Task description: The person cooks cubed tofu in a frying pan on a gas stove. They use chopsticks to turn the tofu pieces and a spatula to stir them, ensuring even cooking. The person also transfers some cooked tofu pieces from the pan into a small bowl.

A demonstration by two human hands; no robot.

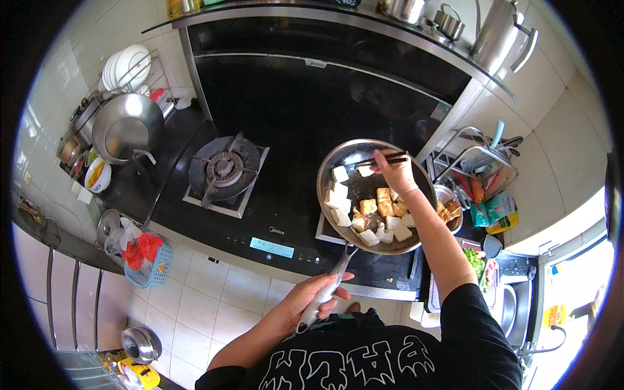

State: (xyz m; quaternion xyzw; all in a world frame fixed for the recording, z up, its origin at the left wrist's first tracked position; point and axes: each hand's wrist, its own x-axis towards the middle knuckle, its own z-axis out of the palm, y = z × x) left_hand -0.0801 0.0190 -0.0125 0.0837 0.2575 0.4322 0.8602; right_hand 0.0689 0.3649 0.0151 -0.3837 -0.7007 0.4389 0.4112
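Note:
My left hand is closed around the metal handle of a frying pan on the right burner. In my right hand is a pair of dark chopsticks, reaching over the pan's far part, their tips near a white tofu piece. White tofu blocks lie along the pan's left and near sides. Several browned tofu pieces sit in the middle. My right forearm covers part of the pan's right side.
A bowl of browned pieces stands right of the pan. Chopped greens lie on a cutting board at the lower right. The left burner holds no pan. A wok leans at the far left, near a bowl of yellow food.

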